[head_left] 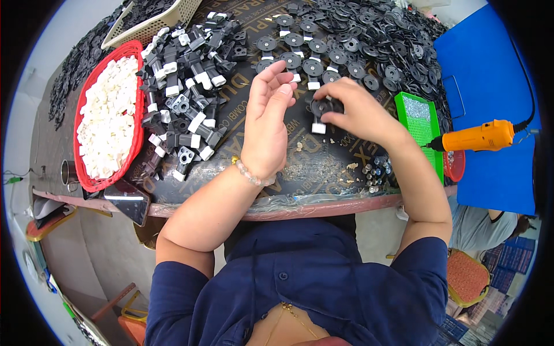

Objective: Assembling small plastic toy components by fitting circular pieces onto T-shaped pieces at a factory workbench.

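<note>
Near the middle of the desk, the black plastic part stood with its long axis running toward the near edge, its white tip pointing at the person. The right hand was closed around the part's round black head, fingers curled, while the left hand hovered just beside it, open and relaxed, palm facing the part, holding nothing

Black part mostly covered by right hand; only white end shows below fingers. Cream basket beyond red tray: cut off by rim. Small metal pieces near green box: too small to tell kind.
</note>
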`<action>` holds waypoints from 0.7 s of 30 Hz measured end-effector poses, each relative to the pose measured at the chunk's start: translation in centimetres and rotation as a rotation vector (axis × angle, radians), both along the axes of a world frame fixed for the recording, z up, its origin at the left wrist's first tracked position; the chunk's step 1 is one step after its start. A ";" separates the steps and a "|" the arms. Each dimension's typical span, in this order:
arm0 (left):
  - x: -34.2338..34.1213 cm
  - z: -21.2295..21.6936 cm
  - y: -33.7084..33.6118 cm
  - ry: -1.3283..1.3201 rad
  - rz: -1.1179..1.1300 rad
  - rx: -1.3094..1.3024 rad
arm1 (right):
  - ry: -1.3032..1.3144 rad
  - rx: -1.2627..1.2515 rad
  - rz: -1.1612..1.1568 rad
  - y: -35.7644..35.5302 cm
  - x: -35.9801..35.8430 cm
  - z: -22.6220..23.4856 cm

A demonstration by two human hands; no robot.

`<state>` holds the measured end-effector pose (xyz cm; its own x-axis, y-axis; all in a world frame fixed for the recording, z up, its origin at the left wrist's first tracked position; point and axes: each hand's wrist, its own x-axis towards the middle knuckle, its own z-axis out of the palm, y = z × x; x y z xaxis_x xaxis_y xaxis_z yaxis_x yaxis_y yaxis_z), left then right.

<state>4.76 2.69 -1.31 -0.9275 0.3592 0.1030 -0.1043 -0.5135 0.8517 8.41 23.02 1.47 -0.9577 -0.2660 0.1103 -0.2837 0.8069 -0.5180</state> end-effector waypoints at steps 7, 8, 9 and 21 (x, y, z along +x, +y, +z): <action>1.3 0.4 0.1 0.124 -0.133 0.009 | 0.145 0.096 0.042 0.0 -1.4 -3.1; 1.8 0.6 0.0 0.194 -0.215 0.015 | 0.230 0.101 0.045 0.3 -2.0 -3.5; 2.4 0.7 -0.1 0.212 -0.300 -0.021 | 0.203 0.122 0.041 0.4 -2.5 -3.4; 5.1 -0.3 0.0 1.287 -0.175 -0.171 | 0.258 -0.010 0.197 -6.6 -4.1 -1.4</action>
